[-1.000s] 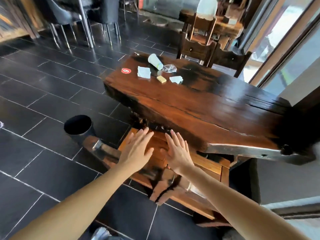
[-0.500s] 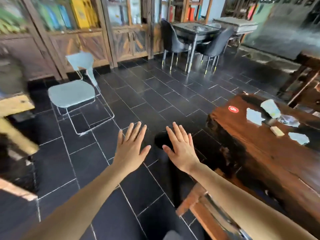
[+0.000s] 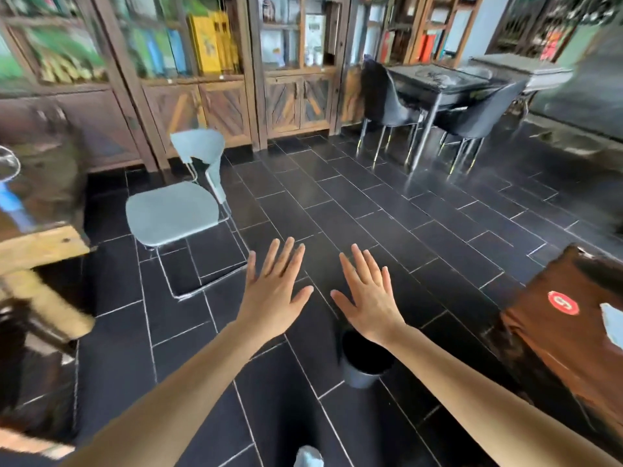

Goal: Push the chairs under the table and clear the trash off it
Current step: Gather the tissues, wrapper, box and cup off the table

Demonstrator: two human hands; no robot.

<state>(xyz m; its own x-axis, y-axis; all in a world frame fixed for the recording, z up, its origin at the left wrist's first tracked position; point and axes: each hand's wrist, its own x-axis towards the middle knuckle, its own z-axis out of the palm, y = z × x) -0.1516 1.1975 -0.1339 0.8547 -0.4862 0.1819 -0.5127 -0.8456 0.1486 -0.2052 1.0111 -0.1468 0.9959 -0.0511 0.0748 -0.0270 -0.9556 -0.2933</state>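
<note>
dark wood makes up the counter [image 3: 569,335], whose corner shows at the right edge of the view. on that corner sits a red round sticker [image 3: 563,303], and just right of the sticker, cut off by the frame edge, lies a pale blue scrap of trash [image 3: 613,323]. left of the counter, on the black tiled floor [image 3: 387,210], stands a grey bin [image 3: 364,364] with a dark inside, partly hidden under the right wrist. the left hand [image 3: 274,291] and the right hand [image 3: 369,298] are both stretched out in the air left of the counter, palms down, fingers spread; neither grip holds or touches anything. further left of the counter, well apart from it, a pale blue chair [image 3: 178,203] on a thin metal frame stands on the floor, its seat bare. beyond the counter, at the far side of the room, two dark padded chairs [image 3: 387,96] flank a dark dining table [image 3: 438,79], and wooden glass-fronted bookcases [image 3: 209,62] line the wall behind.
</note>
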